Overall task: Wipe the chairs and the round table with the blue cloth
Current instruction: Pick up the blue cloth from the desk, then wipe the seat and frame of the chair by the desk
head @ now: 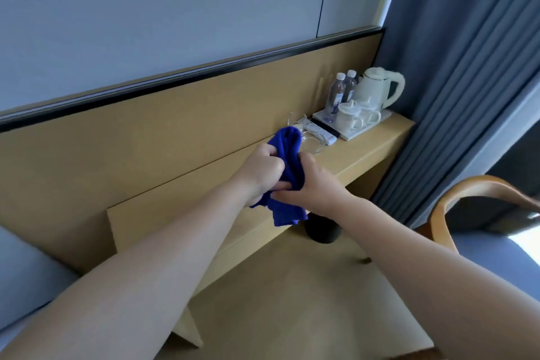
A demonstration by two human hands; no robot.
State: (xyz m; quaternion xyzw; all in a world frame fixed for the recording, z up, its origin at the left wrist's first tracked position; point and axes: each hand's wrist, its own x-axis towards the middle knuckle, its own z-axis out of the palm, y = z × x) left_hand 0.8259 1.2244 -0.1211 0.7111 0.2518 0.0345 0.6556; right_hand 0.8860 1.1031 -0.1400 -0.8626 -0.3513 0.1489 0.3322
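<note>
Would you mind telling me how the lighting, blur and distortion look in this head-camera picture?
Head view: a blown-out patch sits on the chair seat at the right edge, and its armrest smears; the frame is soft, the bottles show no readable labels; the wide lens tilts the desk and wall rail; the blue cloth, gripped by left hand and right hand, is evenly lit.

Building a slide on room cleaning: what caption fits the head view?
Left hand and right hand grip the blue cloth by a wooden desk, chair at right.
</note>
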